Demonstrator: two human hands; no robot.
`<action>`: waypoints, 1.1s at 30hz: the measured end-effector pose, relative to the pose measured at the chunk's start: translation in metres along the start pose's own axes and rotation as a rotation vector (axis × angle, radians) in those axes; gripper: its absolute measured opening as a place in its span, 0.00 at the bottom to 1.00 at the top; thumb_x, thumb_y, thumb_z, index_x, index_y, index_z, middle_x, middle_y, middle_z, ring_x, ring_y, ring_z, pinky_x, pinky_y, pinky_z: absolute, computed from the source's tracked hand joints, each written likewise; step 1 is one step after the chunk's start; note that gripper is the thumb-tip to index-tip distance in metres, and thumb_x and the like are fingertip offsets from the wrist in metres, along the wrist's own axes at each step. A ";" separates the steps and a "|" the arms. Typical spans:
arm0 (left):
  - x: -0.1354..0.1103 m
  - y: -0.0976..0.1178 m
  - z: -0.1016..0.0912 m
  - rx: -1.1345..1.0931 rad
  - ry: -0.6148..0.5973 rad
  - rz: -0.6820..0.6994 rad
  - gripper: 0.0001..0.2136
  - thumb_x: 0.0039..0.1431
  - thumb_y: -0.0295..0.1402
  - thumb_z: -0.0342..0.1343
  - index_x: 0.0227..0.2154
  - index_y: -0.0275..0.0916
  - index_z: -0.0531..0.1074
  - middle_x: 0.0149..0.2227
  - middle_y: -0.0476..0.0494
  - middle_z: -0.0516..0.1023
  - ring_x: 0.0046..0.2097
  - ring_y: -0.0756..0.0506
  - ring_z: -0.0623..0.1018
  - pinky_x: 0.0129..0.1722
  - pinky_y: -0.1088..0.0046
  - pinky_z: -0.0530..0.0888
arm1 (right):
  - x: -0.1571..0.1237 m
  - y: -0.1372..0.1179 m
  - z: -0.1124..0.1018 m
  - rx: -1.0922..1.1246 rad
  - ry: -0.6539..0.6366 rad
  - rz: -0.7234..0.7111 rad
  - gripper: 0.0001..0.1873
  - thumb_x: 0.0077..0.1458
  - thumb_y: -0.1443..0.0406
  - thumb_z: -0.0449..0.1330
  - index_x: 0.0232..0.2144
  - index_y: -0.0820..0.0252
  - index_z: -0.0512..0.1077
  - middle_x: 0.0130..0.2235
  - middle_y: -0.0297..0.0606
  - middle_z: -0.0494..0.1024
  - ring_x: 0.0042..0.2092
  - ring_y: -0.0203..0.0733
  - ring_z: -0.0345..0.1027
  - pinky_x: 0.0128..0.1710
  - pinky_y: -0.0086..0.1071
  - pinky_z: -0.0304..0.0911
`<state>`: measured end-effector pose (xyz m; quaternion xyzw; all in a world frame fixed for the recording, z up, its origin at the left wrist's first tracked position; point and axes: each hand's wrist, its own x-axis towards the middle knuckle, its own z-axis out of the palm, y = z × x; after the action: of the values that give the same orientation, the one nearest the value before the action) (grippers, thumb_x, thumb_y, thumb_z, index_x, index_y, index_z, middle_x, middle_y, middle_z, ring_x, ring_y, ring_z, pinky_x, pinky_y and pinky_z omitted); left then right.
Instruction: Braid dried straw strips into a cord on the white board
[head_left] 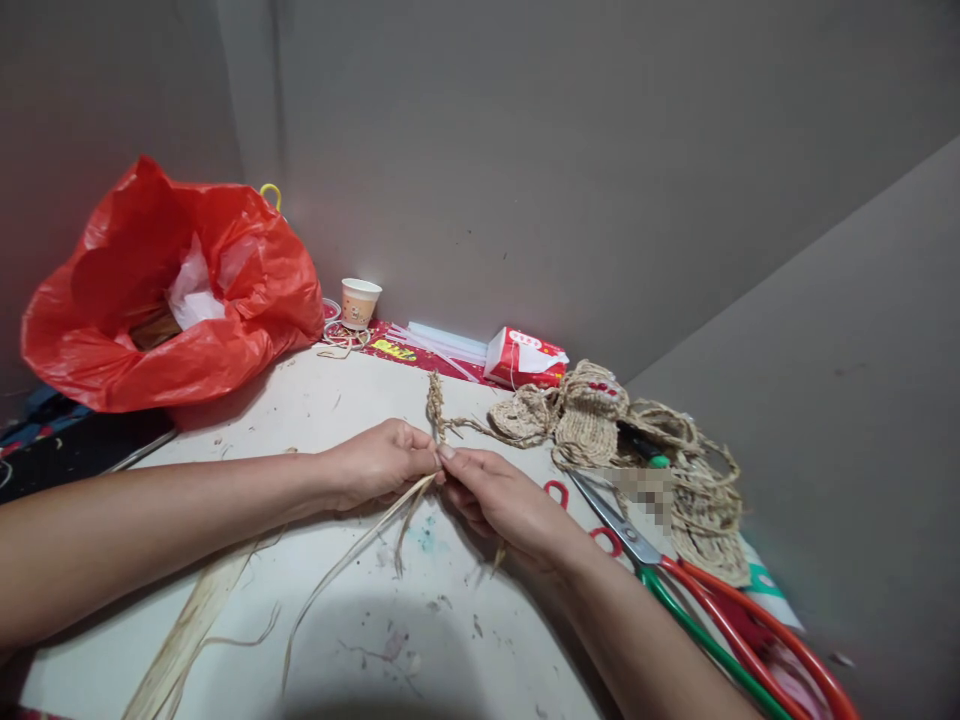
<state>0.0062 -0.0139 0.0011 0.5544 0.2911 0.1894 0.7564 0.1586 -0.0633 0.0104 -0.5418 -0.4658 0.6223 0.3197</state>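
My left hand [379,462] and my right hand [506,500] meet at the middle of the white table [337,640]. Both pinch a plaited straw cord [435,402] that stands up between the fingertips. Loose pale straw strands [341,560] trail from the pinch down toward me across the table. The cord runs right to a pile of woven straw pieces [592,412]. Both hands are closed on the braid.
A red plastic bag [172,290] sits at the back left. A paper cup [360,300], a red tissue pack [525,357] and clear sticks [442,342] line the wall. Scissors [622,528] and red and green tubes [720,620] lie at the right.
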 end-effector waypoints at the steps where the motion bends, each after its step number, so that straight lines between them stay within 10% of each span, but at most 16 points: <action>1: 0.000 0.001 -0.001 0.016 -0.015 -0.007 0.15 0.48 0.42 0.59 0.21 0.34 0.67 0.14 0.56 0.60 0.15 0.58 0.51 0.16 0.76 0.45 | 0.000 -0.001 -0.003 -0.026 -0.015 -0.002 0.22 0.51 0.48 0.56 0.21 0.61 0.62 0.16 0.23 0.53 0.18 0.26 0.37 0.15 0.23 0.34; 8: -0.002 0.012 -0.004 0.063 -0.068 -0.032 0.09 0.50 0.36 0.56 0.22 0.36 0.65 0.12 0.59 0.55 0.15 0.57 0.50 0.16 0.75 0.44 | 0.002 0.000 -0.016 0.120 -0.158 0.031 0.21 0.50 0.53 0.59 0.18 0.59 0.58 0.16 0.21 0.52 0.17 0.26 0.35 0.14 0.25 0.31; 18: 0.002 0.017 -0.012 0.379 0.037 0.031 0.09 0.52 0.35 0.52 0.23 0.35 0.68 0.17 0.56 0.58 0.19 0.56 0.55 0.20 0.77 0.52 | 0.004 0.000 -0.012 0.124 -0.019 0.018 0.19 0.48 0.56 0.59 0.16 0.60 0.60 0.12 0.20 0.51 0.14 0.24 0.35 0.13 0.24 0.31; 26: -0.015 0.011 0.007 1.220 0.219 0.307 0.10 0.55 0.31 0.45 0.22 0.37 0.67 0.22 0.48 0.69 0.24 0.51 0.65 0.26 0.75 0.59 | 0.003 0.010 0.008 0.225 0.106 -0.006 0.20 0.46 0.57 0.60 0.12 0.59 0.57 0.10 0.22 0.52 0.13 0.24 0.38 0.12 0.23 0.34; 33: -0.025 0.004 0.020 1.787 0.113 0.404 0.09 0.54 0.23 0.43 0.33 0.32 0.68 0.28 0.38 0.73 0.27 0.42 0.74 0.24 0.69 0.66 | -0.002 0.009 0.023 0.351 0.146 0.020 0.21 0.43 0.60 0.62 0.11 0.59 0.54 0.10 0.21 0.52 0.12 0.22 0.39 0.12 0.22 0.35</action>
<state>0.0002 -0.0426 0.0153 0.9633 0.2634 0.0495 -0.0167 0.1380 -0.0738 0.0020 -0.5261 -0.3202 0.6563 0.4359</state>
